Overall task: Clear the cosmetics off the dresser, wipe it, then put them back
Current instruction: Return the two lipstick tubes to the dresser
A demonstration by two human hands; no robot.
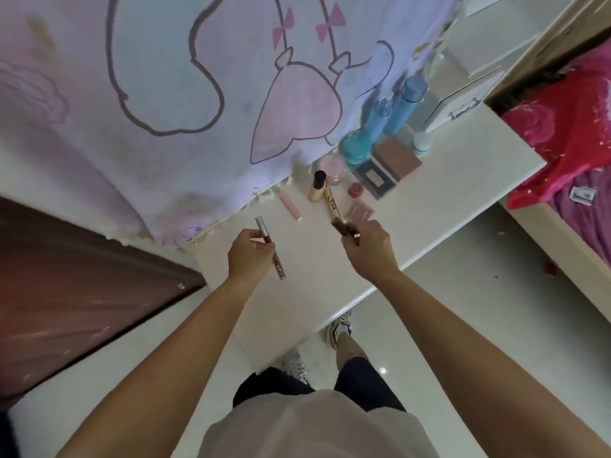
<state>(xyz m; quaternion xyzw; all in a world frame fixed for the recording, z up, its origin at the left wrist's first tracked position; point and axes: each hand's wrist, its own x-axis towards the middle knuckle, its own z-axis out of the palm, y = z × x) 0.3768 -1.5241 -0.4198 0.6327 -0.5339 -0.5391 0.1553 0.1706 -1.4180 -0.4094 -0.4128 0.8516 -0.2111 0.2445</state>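
My left hand grips a thin brown cosmetic pen with a silver cap above the white dresser top. A short dark brown cosmetic stick is pinched in my right hand, close to a long beige tube and a small pink compact. Along the back lie a pink lipstick tube, a black-capped foundation bottle, a pink jar, a small red pot, a dark box and a brown box. Three blue bottles stand behind them.
A printed cloth with a cartoon outline hangs behind the dresser. White boxes sit at the far right end. A bed with red and purple bedding is on the right, a brown panel on the left. My shoes stand under the front edge.
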